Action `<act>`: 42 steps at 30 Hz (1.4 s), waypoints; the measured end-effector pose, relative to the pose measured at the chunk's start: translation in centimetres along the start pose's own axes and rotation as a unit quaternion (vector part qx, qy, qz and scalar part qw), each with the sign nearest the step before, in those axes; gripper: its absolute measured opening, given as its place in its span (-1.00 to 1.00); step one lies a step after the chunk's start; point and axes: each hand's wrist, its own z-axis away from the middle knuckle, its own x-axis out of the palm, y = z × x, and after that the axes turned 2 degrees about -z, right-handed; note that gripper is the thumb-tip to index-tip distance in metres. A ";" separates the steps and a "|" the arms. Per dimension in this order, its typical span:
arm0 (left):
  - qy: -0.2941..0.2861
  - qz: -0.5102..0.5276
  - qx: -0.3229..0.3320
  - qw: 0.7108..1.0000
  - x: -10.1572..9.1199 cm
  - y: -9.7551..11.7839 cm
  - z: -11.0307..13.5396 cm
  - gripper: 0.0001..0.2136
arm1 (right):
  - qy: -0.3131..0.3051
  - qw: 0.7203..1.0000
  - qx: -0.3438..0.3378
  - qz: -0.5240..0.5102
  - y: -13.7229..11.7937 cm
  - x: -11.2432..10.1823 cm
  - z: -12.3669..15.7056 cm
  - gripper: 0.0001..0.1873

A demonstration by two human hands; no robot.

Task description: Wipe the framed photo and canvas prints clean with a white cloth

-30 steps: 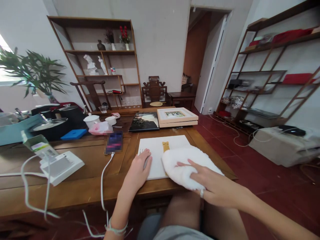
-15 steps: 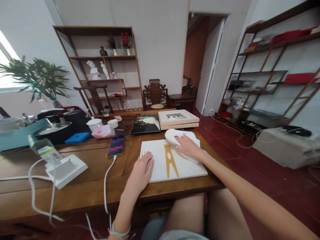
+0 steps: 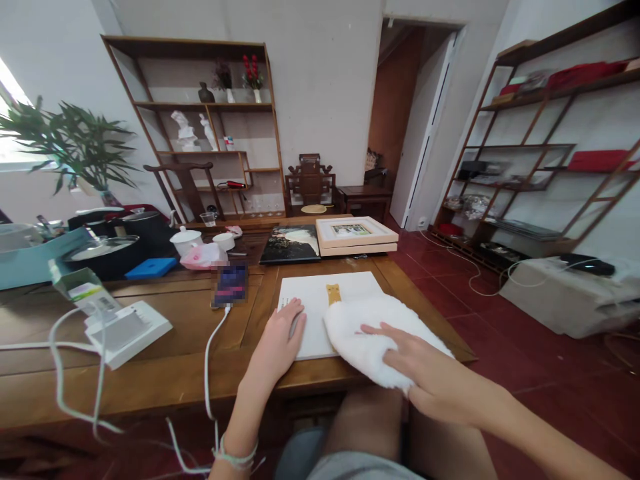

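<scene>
A white flat canvas (image 3: pixel 313 330) lies near the table's front edge, with small lettering by its left side. On it shows a mustard-yellow long-legged figure with a cat-like head (image 3: pixel 333 293); its lower part is covered now. My left hand (image 3: pixel 280 337) lies on the canvas's left edge, fingers stretched out, holding nothing. In my right hand (image 3: pixel 425 367) is a white fluffy cloth (image 3: pixel 357 330), gripped from above. The cloth spreads over the canvas's right half and hangs past its front and right edges.
Behind the canvas lie a dark picture (image 3: pixel 290 244) and a light-framed picture (image 3: pixel 357 235). To the left are a phone (image 3: pixel 231 283) on a white cable, a white box (image 3: pixel 130 330), a blue case (image 3: pixel 151 268), cups and black pots. The table's right edge is close by.
My right hand has pulled the cloth from the canvas's far right corner toward me, down over the yellow figure's legs. My left hand has stayed on the left edge.
</scene>
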 end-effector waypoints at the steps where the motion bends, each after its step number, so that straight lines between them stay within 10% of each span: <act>1: 0.003 0.001 0.001 1.000 0.0 0.0 0.0 -0.72 | -0.008 1.000 0.015 -0.003 -0.1 -0.2 0.3 -0.61; 16: -0.002 0.010 -0.003 1.000 -0.1 0.0 0.0 -0.71 | 0.074 0.987 0.142 0.022 8.3 -1.6 -11.3 -0.59; 33: 0.009 0.012 0.002 1.000 0.0 -0.1 0.1 -0.73 | 0.011 0.999 0.044 0.022 -0.8 1.3 -0.8 -0.54; 42: 0.005 -0.001 0.000 1.000 -0.1 -0.1 0.1 -0.71 | 0.104 0.981 0.162 0.008 4.6 0.0 -9.0 -0.64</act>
